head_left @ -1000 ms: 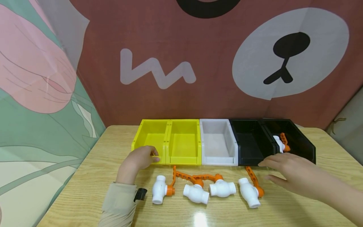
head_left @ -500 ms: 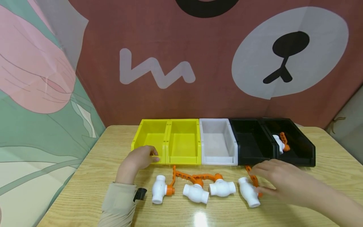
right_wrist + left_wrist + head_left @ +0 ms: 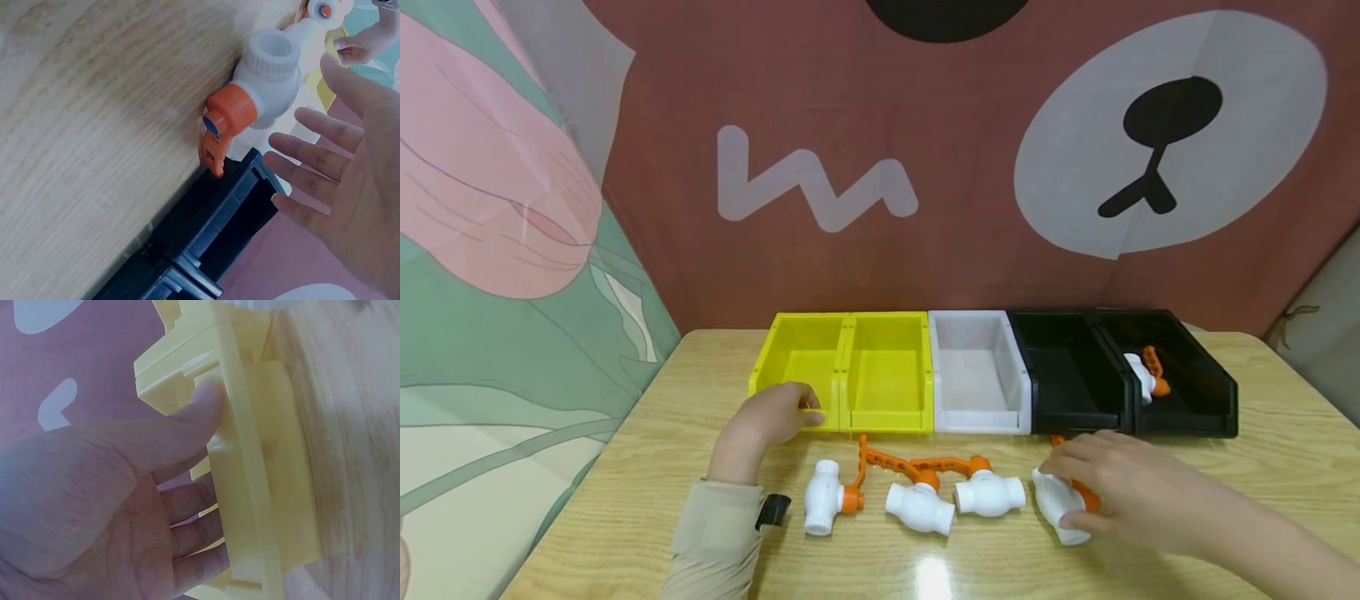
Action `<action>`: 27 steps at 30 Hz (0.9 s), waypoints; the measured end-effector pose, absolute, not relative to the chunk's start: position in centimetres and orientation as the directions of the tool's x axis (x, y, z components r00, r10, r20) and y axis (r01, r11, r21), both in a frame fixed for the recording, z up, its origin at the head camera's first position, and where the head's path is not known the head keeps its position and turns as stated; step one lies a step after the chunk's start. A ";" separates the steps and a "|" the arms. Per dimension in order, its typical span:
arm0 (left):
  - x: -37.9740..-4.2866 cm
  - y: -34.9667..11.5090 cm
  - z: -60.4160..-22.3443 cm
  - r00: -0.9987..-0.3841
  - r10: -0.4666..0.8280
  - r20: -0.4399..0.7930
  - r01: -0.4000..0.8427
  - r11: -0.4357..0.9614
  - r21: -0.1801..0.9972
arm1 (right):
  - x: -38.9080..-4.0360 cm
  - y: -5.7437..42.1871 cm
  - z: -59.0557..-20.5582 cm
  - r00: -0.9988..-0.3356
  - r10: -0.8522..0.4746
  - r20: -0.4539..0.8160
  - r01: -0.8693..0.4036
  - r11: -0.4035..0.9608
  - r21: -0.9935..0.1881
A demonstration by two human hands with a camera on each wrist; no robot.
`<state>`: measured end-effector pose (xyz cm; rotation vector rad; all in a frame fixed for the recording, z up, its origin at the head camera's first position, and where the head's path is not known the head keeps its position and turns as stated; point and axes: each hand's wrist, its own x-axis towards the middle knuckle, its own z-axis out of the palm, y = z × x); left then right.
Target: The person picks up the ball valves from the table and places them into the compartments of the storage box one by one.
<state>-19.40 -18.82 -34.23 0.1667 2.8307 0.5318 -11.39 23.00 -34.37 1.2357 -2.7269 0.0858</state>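
Your right hand has come left and nearer over the last second: it was at the near edge of the black bins, and now it is over the right valve. That valve lies on the table, just near of the left black bin, where it lay a second ago — your reach has changed, the valve's place has not. In the head view your fingers cover part of its orange handle, and your thumb is by the near end of its white body. The right wrist view shows those fingers spread and fairly straight, holding nothing; whether a fingertip touches the valve, I cannot tell. For the work, I judge this to be the close of a reach, with no hold on the valve yet.

Your left hand has not shifted. It grips the near wall of the left yellow bin, thumb on the near side and fingers over the edge — seemingly just a brace. Your hands are well apart.

The left valve and two middle valves lie left of your right hand, untouched and unmoved. The binned valve sits in the right black bin: one in a bin, four on the table.
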 end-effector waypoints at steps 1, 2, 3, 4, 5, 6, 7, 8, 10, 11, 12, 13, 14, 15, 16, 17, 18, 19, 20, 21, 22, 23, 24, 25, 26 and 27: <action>-19.4 -18.8 -34.2 -0.960 0.162 -0.226 0.069 0.926 0.370 | -11.3 23.0 -34.5 -0.651 -0.743 0.157 -0.751 0.660 0.011; -19.4 -18.8 -34.1 -0.960 0.164 -0.226 0.071 0.926 0.371 | -11.3 22.9 -34.5 -0.655 -0.740 0.152 -0.748 0.663 0.008; -19.4 -18.7 -34.0 -0.960 0.164 -0.226 0.070 0.926 0.372 | -11.2 22.9 -34.5 -0.658 -0.739 0.144 -0.747 0.665 0.001; -19.4 -18.7 -34.0 -0.960 0.164 -0.226 0.071 0.925 0.373 | -11.1 22.8 -34.6 -0.669 -0.732 0.131 -0.738 0.674 -0.004; -19.4 -18.7 -34.0 -0.960 0.163 -0.225 0.070 0.926 0.372 | -11.1 22.8 -34.6 -0.681 -0.724 0.113 -0.729 0.684 -0.011; -19.4 -18.7 -33.9 -0.960 0.163 -0.226 0.070 0.926 0.372 | -11.1 22.7 -34.6 -0.689 -0.718 0.098 -0.723 0.691 -0.019; -19.4 -18.7 -33.9 -0.961 0.163 -0.225 0.071 0.926 0.371 | -11.1 22.7 -34.6 -0.697 -0.713 0.078 -0.717 0.697 -0.031; -19.4 -18.7 -33.9 -0.961 0.161 -0.226 0.069 0.927 0.370 | -11.1 22.6 -34.6 -0.707 -0.706 0.052 -0.707 0.705 -0.046; -19.4 -18.7 -33.8 -0.960 0.159 -0.229 0.066 0.928 0.366 | -11.1 22.5 -34.6 -0.723 -0.691 0.002 -0.689 0.721 -0.073; -19.4 -18.7 -33.8 -0.960 0.159 -0.232 0.065 0.929 0.365 | -11.1 22.4 -34.6 -0.725 -0.688 -0.021 -0.684 0.724 -0.086; -19.4 -18.7 -33.9 -0.959 0.158 -0.234 0.064 0.929 0.366 | -11.1 22.3 -34.7 -0.726 -0.687 -0.038 -0.682 0.725 -0.096; -19.4 -18.7 -33.9 -0.959 0.156 -0.235 0.061 0.928 0.367 | -11.1 22.3 -34.8 -0.728 -0.683 -0.059 -0.676 0.729 -0.106; -19.4 -18.7 -33.9 -0.959 0.153 -0.238 0.057 0.928 0.368 | -11.1 22.3 -34.8 -0.730 -0.679 -0.076 -0.670 0.733 -0.116; -19.3 -18.7 -33.9 -0.959 0.154 -0.238 0.058 0.928 0.368 | -11.1 22.2 -34.9 -0.730 -0.679 -0.083 -0.668 0.734 -0.121; -19.4 -18.7 -33.9 -0.959 0.154 -0.239 0.056 0.927 0.370 | -11.1 22.2 -35.0 -0.731 -0.675 -0.094 -0.664 0.737 -0.128; -19.4 -18.7 -33.9 -0.959 0.154 -0.239 0.056 0.927 0.372 | -11.0 22.2 -35.1 -0.734 -0.672 -0.100 -0.660 0.740 -0.132; -19.4 -18.7 -34.0 -0.959 0.156 -0.238 0.058 0.926 0.372 | -11.0 22.2 -35.3 -0.734 -0.671 -0.103 -0.658 0.741 -0.138; -19.4 -18.7 -33.9 -0.958 0.156 -0.239 0.058 0.926 0.374 | -11.0 22.1 -35.4 -0.736 -0.669 -0.110 -0.653 0.743 -0.147; -19.3 -18.7 -33.9 -0.958 0.158 -0.239 0.059 0.925 0.375 | -11.0 22.1 -35.5 -0.738 -0.664 -0.119 -0.647 0.746 -0.157; -19.3 -18.7 -33.9 -0.958 0.159 -0.240 0.059 0.924 0.377 | -11.0 22.1 -35.6 -0.737 -0.664 -0.123 -0.645 0.746 -0.165; -19.3 -18.7 -34.0 -0.958 0.160 -0.239 0.060 0.923 0.380 | -11.0 22.0 -35.7 -0.736 -0.665 -0.124 -0.645 0.746 -0.169; -19.3 -18.7 -34.0 -0.958 0.163 -0.237 0.063 0.923 0.381 | -11.0 22.0 -35.8 -0.737 -0.664 -0.127 -0.643 0.746 -0.173; -19.3 -18.8 -34.0 -0.958 0.166 -0.233 0.066 0.922 0.382 | -11.1 22.0 -35.9 -0.731 -0.671 -0.121 -0.651 0.740 -0.173; -19.2 -18.8 -34.0 -0.959 0.166 -0.231 0.066 0.921 0.385 | -11.1 22.0 -36.0 -0.729 -0.674 -0.120 -0.654 0.737 -0.170; -19.2 -18.8 -34.0 -0.959 0.169 -0.228 0.070 0.920 0.386 | -11.1 22.0 -36.1 -0.726 -0.677 -0.118 -0.658 0.734 -0.165; -19.2 -18.9 -34.0 -0.959 0.171 -0.227 0.072 0.919 0.387 | -11.1 22.0 -36.2 -0.721 -0.684 -0.107 -0.667 0.728 -0.156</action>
